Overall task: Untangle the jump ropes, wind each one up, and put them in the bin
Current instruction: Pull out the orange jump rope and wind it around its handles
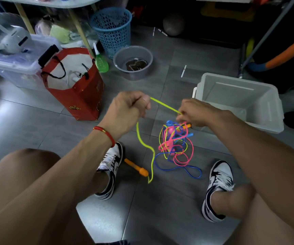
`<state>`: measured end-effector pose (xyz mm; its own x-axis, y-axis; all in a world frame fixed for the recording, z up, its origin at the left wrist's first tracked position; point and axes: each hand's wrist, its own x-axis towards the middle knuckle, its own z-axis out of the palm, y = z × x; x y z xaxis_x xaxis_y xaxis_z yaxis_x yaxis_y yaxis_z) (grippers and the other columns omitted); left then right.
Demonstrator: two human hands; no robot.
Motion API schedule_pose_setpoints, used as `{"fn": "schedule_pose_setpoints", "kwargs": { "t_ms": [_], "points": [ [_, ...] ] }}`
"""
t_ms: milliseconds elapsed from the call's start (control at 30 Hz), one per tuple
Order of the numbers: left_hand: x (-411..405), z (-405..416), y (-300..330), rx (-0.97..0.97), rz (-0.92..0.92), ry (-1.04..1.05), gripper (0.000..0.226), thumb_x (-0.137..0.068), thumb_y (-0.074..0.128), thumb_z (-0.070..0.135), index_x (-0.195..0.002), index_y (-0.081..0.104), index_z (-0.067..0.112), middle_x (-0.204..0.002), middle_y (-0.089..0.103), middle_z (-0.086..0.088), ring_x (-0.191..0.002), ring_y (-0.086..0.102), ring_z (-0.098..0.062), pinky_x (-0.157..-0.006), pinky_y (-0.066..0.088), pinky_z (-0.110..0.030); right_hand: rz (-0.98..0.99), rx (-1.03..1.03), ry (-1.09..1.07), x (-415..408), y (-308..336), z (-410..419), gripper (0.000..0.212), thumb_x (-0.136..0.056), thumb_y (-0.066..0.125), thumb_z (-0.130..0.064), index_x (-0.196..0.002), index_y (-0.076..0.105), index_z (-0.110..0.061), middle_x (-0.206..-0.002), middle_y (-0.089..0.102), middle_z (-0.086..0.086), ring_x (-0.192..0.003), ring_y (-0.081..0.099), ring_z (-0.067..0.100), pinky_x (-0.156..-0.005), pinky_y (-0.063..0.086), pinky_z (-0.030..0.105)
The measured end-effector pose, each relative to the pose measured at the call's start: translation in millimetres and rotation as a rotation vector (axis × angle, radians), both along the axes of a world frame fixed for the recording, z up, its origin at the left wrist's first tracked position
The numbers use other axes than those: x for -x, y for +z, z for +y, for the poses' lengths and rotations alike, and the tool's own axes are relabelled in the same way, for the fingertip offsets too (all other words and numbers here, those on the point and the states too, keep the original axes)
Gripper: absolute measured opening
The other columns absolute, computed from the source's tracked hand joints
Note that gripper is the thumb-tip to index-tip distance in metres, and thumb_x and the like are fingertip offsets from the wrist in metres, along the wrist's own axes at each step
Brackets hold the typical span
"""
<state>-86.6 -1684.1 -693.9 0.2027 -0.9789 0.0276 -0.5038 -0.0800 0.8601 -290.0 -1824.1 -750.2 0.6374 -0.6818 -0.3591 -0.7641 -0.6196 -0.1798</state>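
Note:
A knot of pink, blue and yellow jump ropes (173, 144) hangs just above the grey tiled floor between my feet. My left hand (130, 107) grips the yellow rope (165, 105), which runs taut to my right hand (192, 113). My right hand holds the top of the tangle, fingers curled around the cords and an orange handle (187, 125). From my left fist the yellow rope drops in a wavy line to a second orange handle (136, 167) lying on the floor. The grey bin (273, 110) stands empty at the right, behind my right hand.
A red paper bag (82, 98) stands left of my hands, with a clear storage box (18, 68) behind it. A grey bowl (133, 59) and a blue mesh basket (113, 29) sit farther back. My shoes (111, 167) flank the tangle.

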Motion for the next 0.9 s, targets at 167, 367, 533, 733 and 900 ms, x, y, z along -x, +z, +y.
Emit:
{"fn": "schedule_pose_setpoints", "kwargs": {
  "t_ms": [167,367,533,733,900],
  "points": [
    [-21,7,3,-0.066,-0.021,0.232,0.027,-0.093,0.053,0.026,-0.072,0.068,0.019,-0.057,0.064,-0.002,-0.065,0.065,-0.024,-0.066,0.05,-0.033,-0.101,0.158,-0.041,5,11,-15,0.023,-0.098,0.06,-0.037,-0.114,0.074,-0.028,-0.121,0.049,0.003,-0.116,0.045,0.029,-0.096,0.046,0.047],
    [-38,14,-12,-0.649,-0.382,0.046,0.032,-0.076,0.046,0.036,-0.087,0.064,0.011,-0.095,0.072,-0.019,-0.091,0.07,-0.037,-0.084,0.058,-0.038,-0.446,0.224,0.05,-8,48,-11,0.027,-0.096,0.063,-0.014,-0.121,0.073,-0.021,-0.109,0.063,0.005,-0.106,0.053,0.029,-0.091,0.046,0.045],
    [0,3,-8,-0.596,-0.255,-0.134,0.015,-0.089,0.065,0.009,-0.102,0.067,0.002,-0.092,0.062,-0.007,-0.09,0.057,-0.019,-0.069,0.043,-0.023,-0.456,0.032,0.099,-15,55,3,0.025,-0.102,0.055,-0.017,-0.122,0.071,-0.018,-0.091,0.062,-0.001,-0.087,0.058,0.019,-0.077,0.037,0.026],
    [24,-5,-5,-0.465,0.28,-0.156,0.029,-0.088,0.074,0.029,-0.109,0.066,0.012,-0.083,0.069,-0.007,-0.082,0.062,-0.016,-0.077,0.043,-0.034,-0.343,-0.008,0.195,-29,40,15,0.023,-0.101,0.05,-0.038,-0.106,0.071,-0.03,-0.103,0.069,-0.005,-0.098,0.062,0.02,-0.086,0.049,0.037],
    [8,-11,-1,-0.066,0.201,0.019,0.034,-0.093,0.052,0.039,-0.068,0.068,0.023,-0.058,0.066,-0.002,-0.061,0.052,-0.02,-0.068,0.045,-0.042,-0.06,-0.01,0.03,-12,20,-2,0.034,-0.093,0.045,-0.052,-0.074,0.06,-0.028,-0.077,0.055,-0.008,-0.095,0.049,0.02,-0.085,0.047,0.039]
  ]
}}
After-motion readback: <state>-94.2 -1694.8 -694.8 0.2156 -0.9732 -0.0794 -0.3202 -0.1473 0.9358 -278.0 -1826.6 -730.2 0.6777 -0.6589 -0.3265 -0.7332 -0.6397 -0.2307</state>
